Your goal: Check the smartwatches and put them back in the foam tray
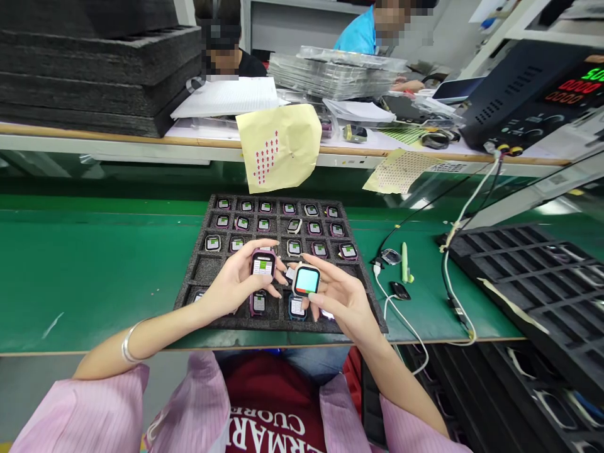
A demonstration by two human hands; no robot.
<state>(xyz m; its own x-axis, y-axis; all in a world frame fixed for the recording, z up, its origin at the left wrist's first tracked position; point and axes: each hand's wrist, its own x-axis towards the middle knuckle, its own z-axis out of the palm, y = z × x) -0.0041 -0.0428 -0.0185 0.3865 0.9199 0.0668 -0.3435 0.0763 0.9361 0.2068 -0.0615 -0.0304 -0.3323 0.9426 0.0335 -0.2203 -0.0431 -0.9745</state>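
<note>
Purple-cased smartwatch (263, 263) and white-cased smartwatch (306, 280) – both screens lit – are held over the foam tray (206, 269), the first pinched between thumb and fingers of the left hand (238, 275), the second likewise in the right hand (342, 299). Other watches (348, 251) sit in the tray's compartments. Right of the tray lie a white cable (417, 336) and a green stick (404, 261); beyond it hangs a yellow sheet (285, 148).

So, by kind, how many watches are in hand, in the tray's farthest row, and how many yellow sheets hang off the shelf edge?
Purple-cased square smartwatch, left hand: 1
White-cased square smartwatch, right hand: 1
Square smartwatches, farthest row of black foam tray: 6
Pale yellow paper sheets, hanging off wooden shelf edge: 2
Total: 10
</note>
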